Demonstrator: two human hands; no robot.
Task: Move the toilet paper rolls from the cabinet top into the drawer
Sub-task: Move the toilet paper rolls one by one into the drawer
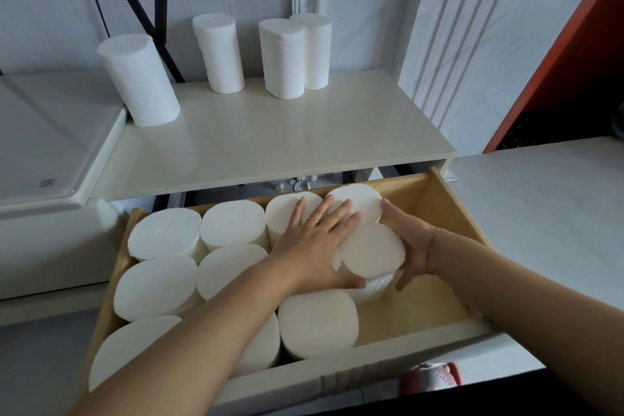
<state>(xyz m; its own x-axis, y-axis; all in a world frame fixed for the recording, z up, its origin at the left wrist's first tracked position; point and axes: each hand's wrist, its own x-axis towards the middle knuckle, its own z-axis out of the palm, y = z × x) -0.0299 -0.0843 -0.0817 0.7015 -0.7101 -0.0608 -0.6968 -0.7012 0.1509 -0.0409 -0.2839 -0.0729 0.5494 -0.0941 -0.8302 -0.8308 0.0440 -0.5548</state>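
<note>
On the glossy cream cabinet top four upright white toilet paper rolls wait, one at the left edge and three along the back. In the open wooden drawer my left hand lies flat, fingers spread, across packed rolls. My right hand cups the tilted white roll near the back right corner. I judge these light, soft and easily dented, so I'd grip gently round the sides.
</note>
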